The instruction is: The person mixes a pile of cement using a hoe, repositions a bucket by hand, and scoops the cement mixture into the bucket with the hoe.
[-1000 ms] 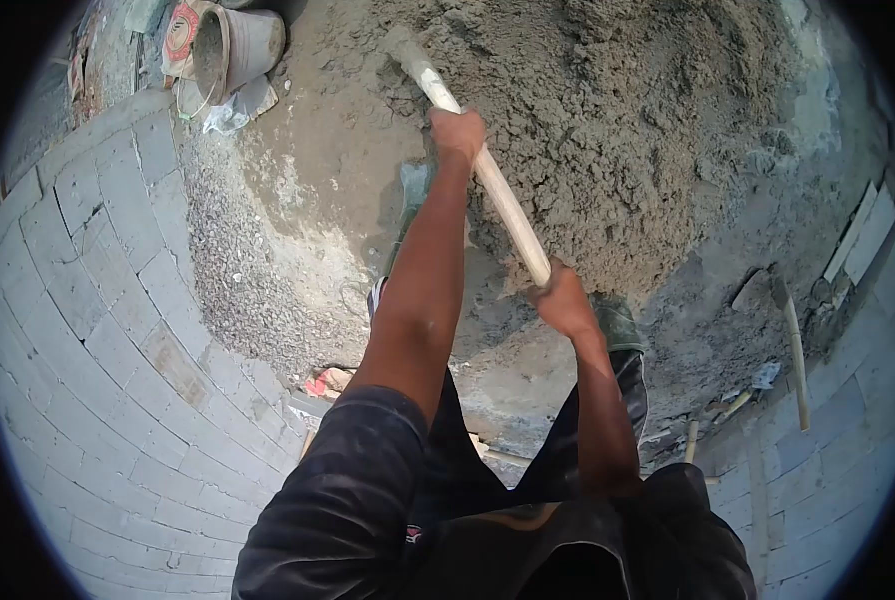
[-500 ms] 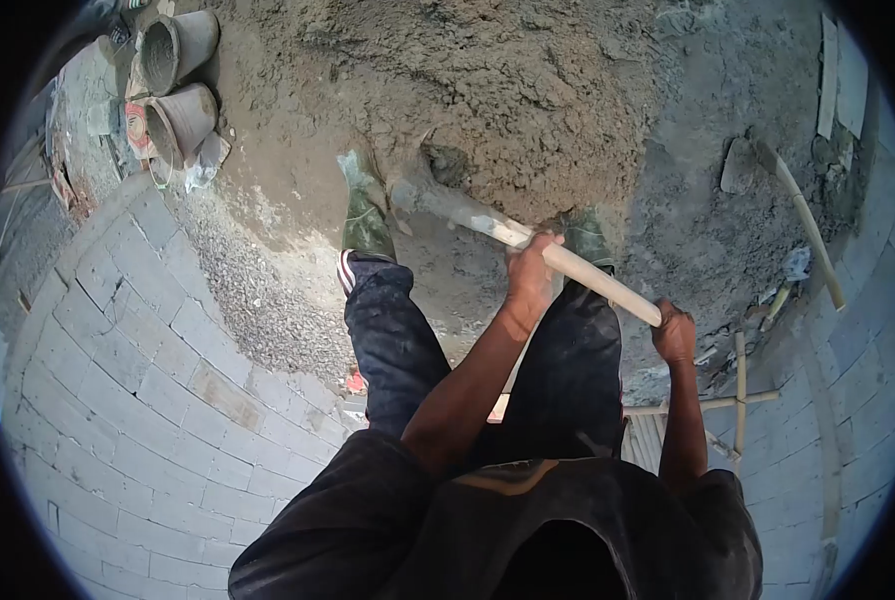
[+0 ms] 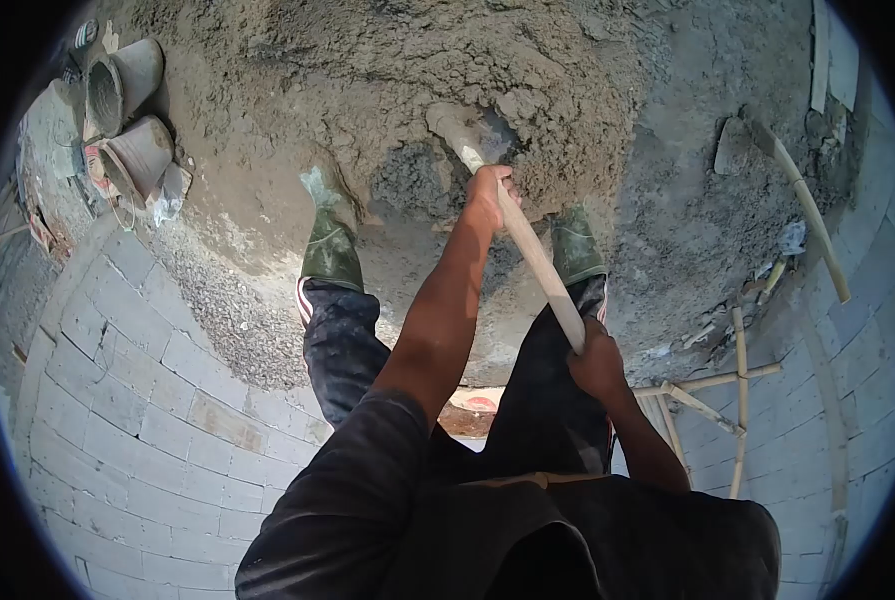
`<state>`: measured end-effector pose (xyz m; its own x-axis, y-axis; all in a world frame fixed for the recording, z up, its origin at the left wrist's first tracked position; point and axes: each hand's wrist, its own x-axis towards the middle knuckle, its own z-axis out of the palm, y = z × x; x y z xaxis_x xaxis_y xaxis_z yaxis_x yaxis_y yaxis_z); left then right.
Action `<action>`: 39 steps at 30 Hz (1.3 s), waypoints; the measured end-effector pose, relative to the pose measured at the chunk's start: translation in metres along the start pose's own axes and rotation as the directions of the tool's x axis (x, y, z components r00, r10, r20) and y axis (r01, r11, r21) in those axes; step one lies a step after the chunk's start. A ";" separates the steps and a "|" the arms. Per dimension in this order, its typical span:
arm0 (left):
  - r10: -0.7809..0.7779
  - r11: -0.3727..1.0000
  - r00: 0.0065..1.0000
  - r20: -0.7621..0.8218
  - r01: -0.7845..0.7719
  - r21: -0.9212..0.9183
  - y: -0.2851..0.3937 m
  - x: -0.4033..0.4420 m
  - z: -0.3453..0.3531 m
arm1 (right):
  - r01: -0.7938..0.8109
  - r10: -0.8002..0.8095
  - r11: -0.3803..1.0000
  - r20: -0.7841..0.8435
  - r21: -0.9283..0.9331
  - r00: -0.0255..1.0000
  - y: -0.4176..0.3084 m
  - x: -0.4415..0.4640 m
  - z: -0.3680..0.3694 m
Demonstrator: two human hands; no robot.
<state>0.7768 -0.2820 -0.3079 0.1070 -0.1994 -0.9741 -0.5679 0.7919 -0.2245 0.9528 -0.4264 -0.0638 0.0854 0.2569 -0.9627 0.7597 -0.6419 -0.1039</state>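
A hoe (image 3: 539, 258) slants across the middle of the head view, its pale wooden handle in both hands. My left hand (image 3: 491, 194) is closed around the upper part of the handle, near the mortar-coated head end. Lower down, my right hand (image 3: 597, 360) grips the butt end beside my right thigh. The hoe's head sits in a heap of wet grey-brown mortar (image 3: 567, 90), and most of its blade is hidden there. My green boots (image 3: 332, 245) stand apart at the near edge of the heap.
Two mortar-stained buckets (image 3: 142, 155) lie tipped at the upper left. Another hoe (image 3: 807, 205) rests on the ground at right. Bamboo poles (image 3: 740, 385) stand behind on the right. Grey block paving (image 3: 157, 410) and gravel border the mortar.
The hoe's head has moved forward and right into the mortar, and its handle is now steeper. My left hand went forward and left; my right hand came back and left.
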 end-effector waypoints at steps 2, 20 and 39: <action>0.027 0.997 1.000 0.005 -0.027 0.078 -0.003 0.009 0.006 | -0.168 0.169 0.985 0.015 -0.037 0.986 -0.017 0.007 0.030; 0.473 0.512 0.881 0.018 -0.292 0.808 0.032 0.005 0.073 | -0.309 0.187 0.400 0.254 0.863 0.949 -0.088 0.011 0.060; 0.432 0.834 0.891 -0.137 -0.338 0.436 0.000 -0.053 -0.006 | -0.033 0.031 0.901 0.011 0.433 0.999 -0.025 -0.038 0.061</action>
<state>0.7660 -0.2753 -0.2557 -0.2618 0.0857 -0.9613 -0.1537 0.9796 0.1292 0.8917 -0.4643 -0.0398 0.1018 0.2283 -0.9682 0.4024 -0.8996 -0.1698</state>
